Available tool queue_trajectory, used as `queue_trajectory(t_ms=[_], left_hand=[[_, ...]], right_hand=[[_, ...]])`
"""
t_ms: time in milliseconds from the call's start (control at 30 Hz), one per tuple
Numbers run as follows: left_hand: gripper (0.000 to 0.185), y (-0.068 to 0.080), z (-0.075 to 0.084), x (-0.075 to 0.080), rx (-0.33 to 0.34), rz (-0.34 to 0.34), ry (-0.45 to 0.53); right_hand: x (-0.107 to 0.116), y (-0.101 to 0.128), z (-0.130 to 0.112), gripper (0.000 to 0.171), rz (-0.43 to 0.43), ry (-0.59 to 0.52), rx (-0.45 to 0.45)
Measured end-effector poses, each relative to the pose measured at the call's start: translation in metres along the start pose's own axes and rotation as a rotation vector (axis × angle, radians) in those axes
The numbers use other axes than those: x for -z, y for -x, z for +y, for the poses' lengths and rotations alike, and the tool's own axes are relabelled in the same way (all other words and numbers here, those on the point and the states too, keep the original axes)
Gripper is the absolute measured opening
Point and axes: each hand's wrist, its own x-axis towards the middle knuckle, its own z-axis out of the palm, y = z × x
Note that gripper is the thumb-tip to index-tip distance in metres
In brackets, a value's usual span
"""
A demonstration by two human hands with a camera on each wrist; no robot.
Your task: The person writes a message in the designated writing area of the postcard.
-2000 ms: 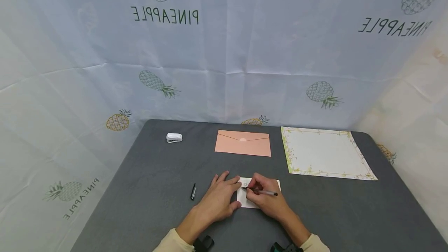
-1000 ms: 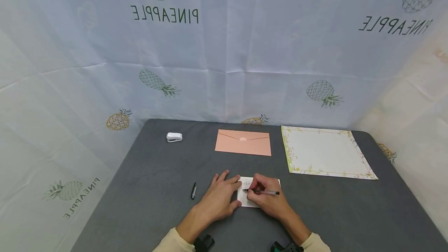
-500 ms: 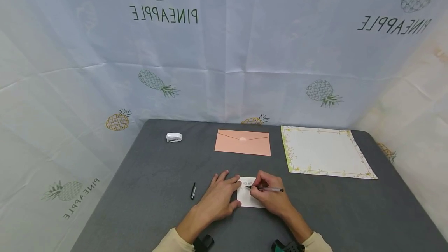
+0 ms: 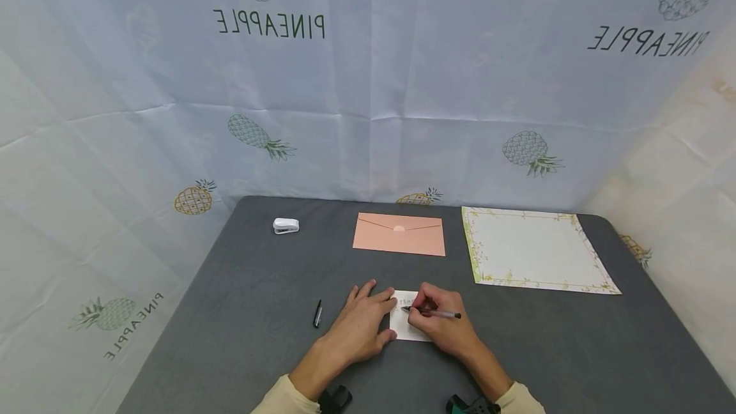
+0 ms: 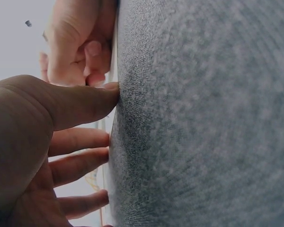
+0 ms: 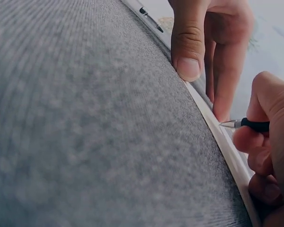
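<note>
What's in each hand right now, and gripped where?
Right hand grips the pen near its tip. Left hand holds nothing, pressing flat on the card.

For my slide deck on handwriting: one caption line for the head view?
Right hand writes with a pen on a small white card steadied by the left hand.

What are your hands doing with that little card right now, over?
Left hand flat, pinning the card. Right hand gripping pen, tip on card. Nothing in the way.

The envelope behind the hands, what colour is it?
The envelope is salmon pink, clearest in the head view.
</note>
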Motion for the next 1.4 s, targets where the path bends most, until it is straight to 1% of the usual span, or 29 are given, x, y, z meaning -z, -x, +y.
queue_trajectory(t_ms=[133, 433, 633, 800, 967, 1200, 1400], left_hand=[[0.059, 0.0001, 0.0003, 0.0004, 0.001, -0.004, -0.002], [0.059, 0.0, 0.0, 0.0003, 0.005, -0.008, -0.002], [0.059, -0.0001, -0.0001, -0.0002, 0.008, -0.012, 0.003], [0.059, -0.0007, -0.0003, -0.0014, 0.012, -0.012, 0.004], [0.058, -0.0014, -0.0006, -0.0015, 0.006, -0.008, 0.0], [0.059, -0.002, -0.0007, -0.0022, 0.0, 0.004, 0.0], [0.059, -0.0011, -0.0003, -0.0025, 0.0, 0.007, 0.006]], right_hand=[[0.0002, 0.0005, -0.0003, 0.036, 0.005, 0.008, 0.014], [-0.0015, 0.0015, 0.002, 0.036, 0.009, -0.015, 0.042], [-0.0005, 0.0016, 0.0026, 0.035, 0.012, -0.002, 0.042], [0.0, 0.0015, 0.0037, 0.038, 0.022, -0.001, 0.047], [-0.0006, 0.0015, 0.0041, 0.037, 0.021, -0.011, 0.05], [0.0001, 0.0021, 0.0028, 0.037, -0.002, -0.025, 0.067], [0.0002, 0.0024, 0.0024, 0.039, 0.005, -0.037, 0.074]])
